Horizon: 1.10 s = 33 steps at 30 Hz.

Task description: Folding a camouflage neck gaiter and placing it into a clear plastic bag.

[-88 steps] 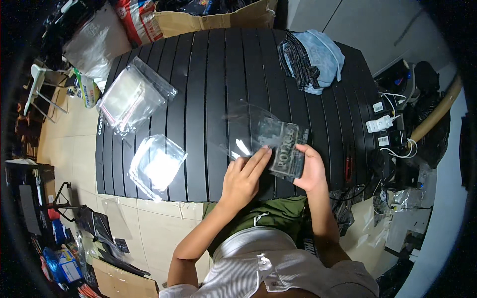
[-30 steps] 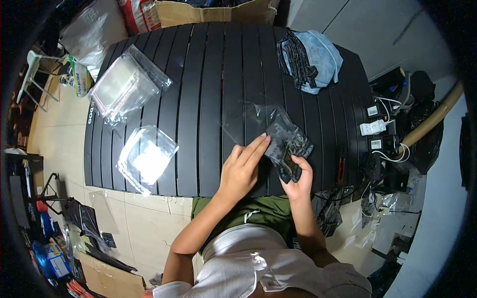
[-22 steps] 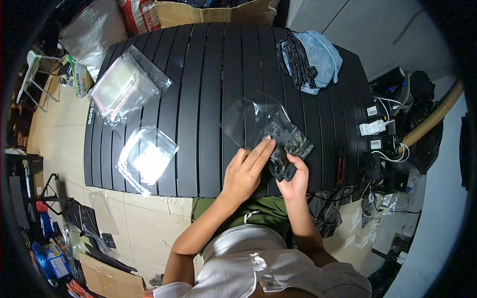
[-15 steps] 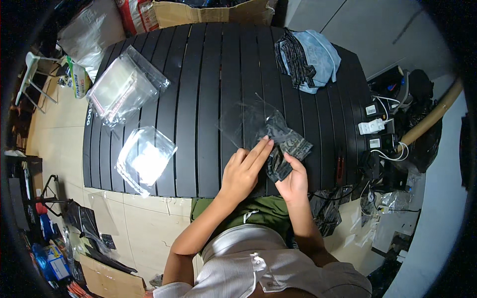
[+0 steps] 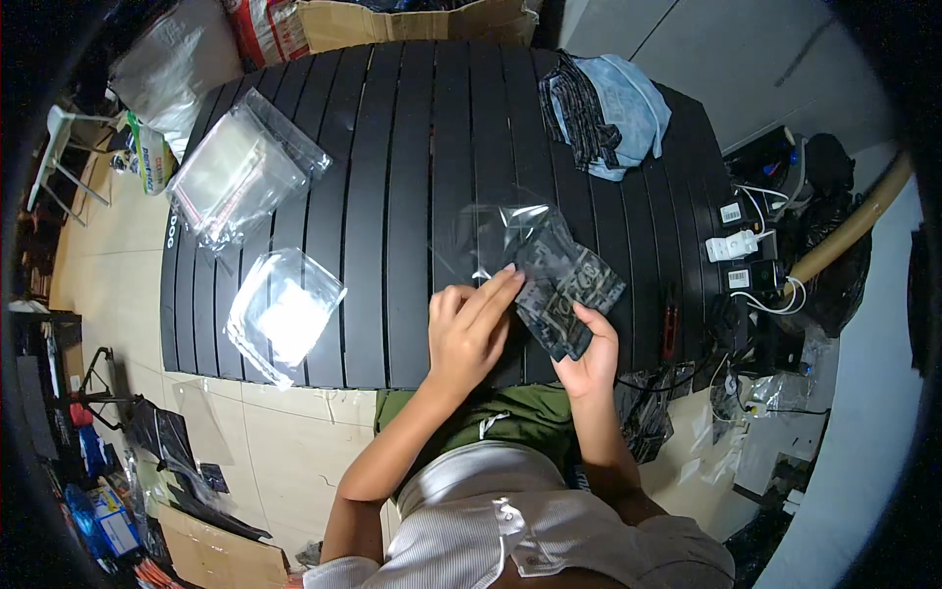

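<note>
A dark patterned folded cloth (image 5: 569, 290) lies near the front edge of the black slatted table (image 5: 392, 177), partly inside a clear plastic bag (image 5: 491, 240). My right hand (image 5: 589, 353) grips the cloth's near end. My left hand (image 5: 471, 329) presses flat on the bag's open edge beside the cloth, fingers stretched toward it.
A stack of clear bags (image 5: 240, 172) sits at the table's far left, with a bagged white item (image 5: 280, 314) nearer the front left. Folded cloths (image 5: 603, 108) lie at the far right. Chargers and cables (image 5: 746, 260) crowd the right edge. Cardboard boxes (image 5: 392, 20) stand behind.
The cloth has gone further into the clear bag and tilted toward the right. My left hand shifted from the cloth onto the bag's edge; my right hand still holds the cloth's end.
</note>
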{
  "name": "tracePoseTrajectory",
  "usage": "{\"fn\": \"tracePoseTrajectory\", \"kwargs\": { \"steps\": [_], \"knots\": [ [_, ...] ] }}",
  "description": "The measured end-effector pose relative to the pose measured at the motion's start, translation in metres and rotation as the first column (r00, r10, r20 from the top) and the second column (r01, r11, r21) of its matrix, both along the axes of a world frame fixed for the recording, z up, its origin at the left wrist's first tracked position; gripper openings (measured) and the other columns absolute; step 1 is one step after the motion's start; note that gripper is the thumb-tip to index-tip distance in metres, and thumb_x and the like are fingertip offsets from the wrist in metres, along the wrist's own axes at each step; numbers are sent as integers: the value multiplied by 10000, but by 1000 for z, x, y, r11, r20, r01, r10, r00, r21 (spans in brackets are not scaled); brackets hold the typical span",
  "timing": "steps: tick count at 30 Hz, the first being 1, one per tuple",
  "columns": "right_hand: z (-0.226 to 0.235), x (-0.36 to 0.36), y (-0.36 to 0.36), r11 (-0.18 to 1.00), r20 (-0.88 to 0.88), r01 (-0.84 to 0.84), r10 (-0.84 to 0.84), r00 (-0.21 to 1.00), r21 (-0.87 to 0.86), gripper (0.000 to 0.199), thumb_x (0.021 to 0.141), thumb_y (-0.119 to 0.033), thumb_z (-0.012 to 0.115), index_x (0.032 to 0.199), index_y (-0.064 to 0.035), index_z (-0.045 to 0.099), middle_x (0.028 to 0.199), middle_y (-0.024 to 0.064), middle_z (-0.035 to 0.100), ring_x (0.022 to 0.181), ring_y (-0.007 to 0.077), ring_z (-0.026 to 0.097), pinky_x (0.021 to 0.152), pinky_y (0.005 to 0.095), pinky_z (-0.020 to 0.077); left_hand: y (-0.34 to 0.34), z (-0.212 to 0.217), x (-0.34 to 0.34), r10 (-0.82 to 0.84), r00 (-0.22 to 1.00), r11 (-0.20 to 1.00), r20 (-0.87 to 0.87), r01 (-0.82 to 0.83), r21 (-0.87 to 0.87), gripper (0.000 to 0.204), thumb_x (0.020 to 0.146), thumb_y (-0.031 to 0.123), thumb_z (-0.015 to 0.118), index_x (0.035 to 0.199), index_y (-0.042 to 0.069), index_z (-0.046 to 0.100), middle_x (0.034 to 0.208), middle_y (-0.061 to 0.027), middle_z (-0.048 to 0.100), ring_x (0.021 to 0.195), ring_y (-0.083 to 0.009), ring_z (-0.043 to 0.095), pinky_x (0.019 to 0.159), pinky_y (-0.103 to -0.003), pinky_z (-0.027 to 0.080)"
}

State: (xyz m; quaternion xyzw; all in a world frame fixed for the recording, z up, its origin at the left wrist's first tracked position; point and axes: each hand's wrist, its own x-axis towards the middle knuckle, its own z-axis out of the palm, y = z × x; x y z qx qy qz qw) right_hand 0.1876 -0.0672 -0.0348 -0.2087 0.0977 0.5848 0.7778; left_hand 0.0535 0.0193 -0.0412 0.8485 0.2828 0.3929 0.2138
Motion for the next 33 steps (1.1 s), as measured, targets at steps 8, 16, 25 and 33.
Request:
{"fn": "tracePoseTrajectory", "kwargs": {
  "steps": [8, 16, 25, 33],
  "knots": [
    [-8, -1, -9, 999, -117, -20, 24, 993, 36, 308, 826, -60, 417, 1104, 58, 479, 1103, 183, 545, 1034, 294, 526, 934, 413, 396, -3, 0, 4, 50, 998, 982, 42, -57, 179, 457, 613, 18, 588, 1064, 93, 588, 1095, 16, 573, 688, -162, 472, 654, -275, 354],
    [2, -5, -11, 987, -26, -162, 161, 987, -21, 362, 754, 21, 424, 1110, 63, 474, 1098, 178, 548, 1028, 286, 532, 935, 390, 389, 1, 3, 0, 80, 996, 961, 46, -90, 263, 421, 630, 45, 555, 1044, 99, 607, 1058, 28, 596, 625, -127, 441, 637, -256, 344],
    [-12, -2, -15, 990, -22, -132, 131, 991, -40, 374, 724, 31, 418, 1091, 72, 480, 1079, 173, 555, 1014, 274, 539, 920, 371, 402, -4, 7, -14, -69, 981, 968, -178, 110, 227, 520, 631, 15, 547, 1142, 115, 549, 1182, 11, 536, 654, -154, 429, 661, -269, 344],
    [-29, 1, -19, 980, -33, -181, 179, 983, -77, 353, 712, 5, 431, 1054, 44, 506, 1026, 139, 576, 956, 254, 554, 885, 342, 415, -8, 20, -16, -157, 955, 951, -253, 215, 223, 440, 702, 86, 504, 1139, 116, 547, 1240, 37, 484, 654, -126, 421, 693, -261, 365]
  ]
}}
